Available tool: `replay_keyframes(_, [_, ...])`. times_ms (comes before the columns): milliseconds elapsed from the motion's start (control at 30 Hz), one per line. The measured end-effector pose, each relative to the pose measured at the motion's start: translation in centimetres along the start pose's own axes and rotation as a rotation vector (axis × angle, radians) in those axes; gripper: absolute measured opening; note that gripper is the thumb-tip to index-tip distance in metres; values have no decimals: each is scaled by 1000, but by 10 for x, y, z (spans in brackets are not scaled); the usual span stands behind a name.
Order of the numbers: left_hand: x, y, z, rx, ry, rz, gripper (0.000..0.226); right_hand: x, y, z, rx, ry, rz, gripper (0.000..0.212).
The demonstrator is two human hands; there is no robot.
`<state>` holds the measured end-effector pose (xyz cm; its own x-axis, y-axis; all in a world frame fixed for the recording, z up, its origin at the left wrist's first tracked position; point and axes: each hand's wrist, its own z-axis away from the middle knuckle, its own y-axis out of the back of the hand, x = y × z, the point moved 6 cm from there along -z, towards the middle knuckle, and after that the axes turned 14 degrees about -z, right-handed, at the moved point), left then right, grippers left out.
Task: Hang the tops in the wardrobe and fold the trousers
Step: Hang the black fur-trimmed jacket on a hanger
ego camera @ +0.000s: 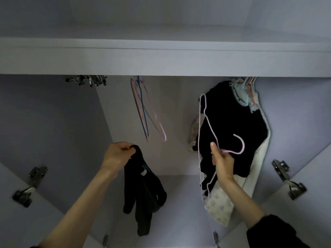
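Black top (143, 190) hangs bunched from the left hand (118, 156) in the lower middle of the frame, inside the open wardrobe (161, 58). The fingers are curled tight round a gathered handful of its fabric. It looks soft and limp, with two dark ends dangling below; a pale label and a thin blue line show near the upper part, and I cannot tell whether that line is a hanger already inside it.

The right hand (223, 163), right of centre, pinches a pink hanger (207, 126) near the base of its hook, thumb raised. The hook points toward the right of the frame, and the long wire frame runs up and to the left in front of dark and pale clothes (232, 126) already hung at the upper right.

As I judge it, snagging is the main risk: the pink hanger lies against those hung garments and could catch them if swung across. The top, held only as a clump, has no clear neck opening showing, so threading the hanger with one hand could go awry, or the fabric could slip free and drop. Empty pink and blue hangers (143, 111) dangle just above the left hand and could be knocked or tangled on the way up to the rail.
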<state>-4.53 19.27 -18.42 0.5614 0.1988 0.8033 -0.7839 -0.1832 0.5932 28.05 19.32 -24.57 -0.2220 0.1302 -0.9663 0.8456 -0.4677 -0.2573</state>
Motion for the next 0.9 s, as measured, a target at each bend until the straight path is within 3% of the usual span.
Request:
replay_keyframes(200, [-22,-27,6,-173,279,226,16,24,43,-1,222,-81,155,50])
replay_keyframes(300, [-26,-30,7,-171,314,105,17,34,54,-2,199,-196,181,38])
replay_keyframes(400, [-19,-34,7,-146,243,-38,22,42,52,1,113,-322,53,29])
replay_keyframes(533, [-11,-44,9,-167,192,-107,12,49,48,8,48,-457,-236,33])
replay_keyframes(633, [-10,-54,15,-207,181,-138,22,49,49,15,-53,-549,-486,28])
replay_keyframes(733, [-7,-66,22,-260,174,-187,22,38,49,18,-127,-557,-651,18])
replay_keyframes(900, [-5,-68,25,-269,162,-220,20,20,40,20,-192,-531,-767,25])
